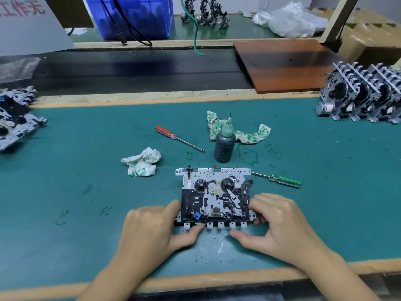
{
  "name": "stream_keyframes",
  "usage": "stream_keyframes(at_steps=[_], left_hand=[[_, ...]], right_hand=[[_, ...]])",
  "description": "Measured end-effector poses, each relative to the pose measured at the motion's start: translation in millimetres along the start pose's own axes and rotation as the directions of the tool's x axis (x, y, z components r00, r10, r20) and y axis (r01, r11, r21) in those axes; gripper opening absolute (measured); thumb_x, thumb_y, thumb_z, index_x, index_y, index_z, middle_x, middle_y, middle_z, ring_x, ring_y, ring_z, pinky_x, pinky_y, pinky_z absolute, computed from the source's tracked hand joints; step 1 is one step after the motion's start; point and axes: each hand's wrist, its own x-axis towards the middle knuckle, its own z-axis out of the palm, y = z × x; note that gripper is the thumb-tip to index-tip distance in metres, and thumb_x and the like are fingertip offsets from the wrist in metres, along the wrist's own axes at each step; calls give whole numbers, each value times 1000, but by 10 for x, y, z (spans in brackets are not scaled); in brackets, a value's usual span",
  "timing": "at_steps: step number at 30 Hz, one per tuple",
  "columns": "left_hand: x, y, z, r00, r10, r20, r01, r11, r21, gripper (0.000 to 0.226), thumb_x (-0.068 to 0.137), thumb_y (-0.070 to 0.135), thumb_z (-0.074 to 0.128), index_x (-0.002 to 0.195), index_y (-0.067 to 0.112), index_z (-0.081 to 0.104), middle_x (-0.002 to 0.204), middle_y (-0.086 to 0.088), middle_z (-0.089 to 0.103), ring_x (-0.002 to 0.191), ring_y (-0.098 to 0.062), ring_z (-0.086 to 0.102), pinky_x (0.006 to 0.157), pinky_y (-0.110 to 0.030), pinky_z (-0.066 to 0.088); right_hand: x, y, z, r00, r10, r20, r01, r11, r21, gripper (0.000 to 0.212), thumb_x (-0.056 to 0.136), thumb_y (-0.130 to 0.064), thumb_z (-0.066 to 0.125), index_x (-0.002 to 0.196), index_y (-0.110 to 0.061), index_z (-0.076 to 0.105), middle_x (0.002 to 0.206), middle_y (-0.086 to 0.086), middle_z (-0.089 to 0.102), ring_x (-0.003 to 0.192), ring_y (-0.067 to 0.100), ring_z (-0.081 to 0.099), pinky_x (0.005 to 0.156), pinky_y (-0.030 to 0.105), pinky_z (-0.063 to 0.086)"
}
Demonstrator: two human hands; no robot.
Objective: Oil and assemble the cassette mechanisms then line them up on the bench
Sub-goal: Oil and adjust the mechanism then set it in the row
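Both hands' grips, left hand [156, 227] and right hand [280, 224], are clasped on the white-and-black metal cassette mechanism [216, 195] on the green worktop [86, 170]; oiling from the dark bottle [224, 144] is likely called for next.

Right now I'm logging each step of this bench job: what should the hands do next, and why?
Probably lift the cassette mechanism and carry it right to the upright row of mechanisms. The left hand and right hand already grip its ends, and the oil bottle stands untouched.
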Motion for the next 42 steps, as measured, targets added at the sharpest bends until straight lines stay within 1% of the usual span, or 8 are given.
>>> stream_keyframes(at_steps=[5,8,13,19,22,28,34,42], left_hand=[[13,-8,-11,1000,20,-22,-20,1000,3,69,85,71,37,50,12,45,34,2,33,28,-20,36,35,-19,24],[40,28,-20,1000,-19,-2,19,999,-39,71,66,82,48,49,14,39,33,3,32,28,-19,36,32,-22,27],[61,114,25,987,-151,-57,151,988,-15,66,60,77,53,43,15,35,30,-1,26,25,-20,31,36,-19,21],[70,3,4,998,-42,55,47,994,-100,74,57,85,48,46,12,38,31,2,32,27,-21,36,31,-22,31],[62,-33,-13,996,22,91,-11,992,-124,67,55,84,53,51,19,34,32,4,34,28,-18,37,30,-22,34],[25,-49,-30,990,122,74,-112,985,-134,60,64,72,60,54,20,33,35,4,33,31,-18,36,33,-20,32],[16,-38,-13,993,107,43,-103,991,-83,48,69,63,58,60,24,32,36,4,33,30,-19,36,33,-20,33],[37,-18,19,990,90,-112,-83,994,66,71,94,61,30,48,10,47,34,-1,29,27,-22,30,40,-16,16]], right_hand=[[0,23,-7,1000,-21,-11,21,1000,-2,50,68,-58,62,53,-16,39,50,-8,35,47,10,30,48,22,27],[5,9,25,999,-6,-36,4,999,-38,49,70,-55,60,50,-15,42,47,-8,40,44,10,36,44,25,33],[6,-2,1,1000,-2,-9,2,999,-36,51,64,-61,63,52,-17,39,50,-11,33,49,7,27,49,22,23],[11,-32,12,999,33,-32,-35,995,-90,51,68,-59,57,49,-16,40,45,-8,37,43,11,34,47,21,22],[26,-44,-23,999,11,-37,-16,991,-132,51,66,-65,56,55,-21,32,49,-12,28,44,10,28,47,19,23],[35,-61,14,994,72,-85,-85,981,-173,57,63,-68,54,46,-17,38,41,-8,36,37,13,35,42,20,30],[-3,43,-12,999,-40,-31,34,984,-175,51,70,-60,57,51,-16,40,46,-7,37,42,13,33,47,22,24],[-5,50,-36,998,-65,3,65,990,-127,51,65,-62,61,51,-17,41,47,-9,39,43,11,36,50,21,23]])
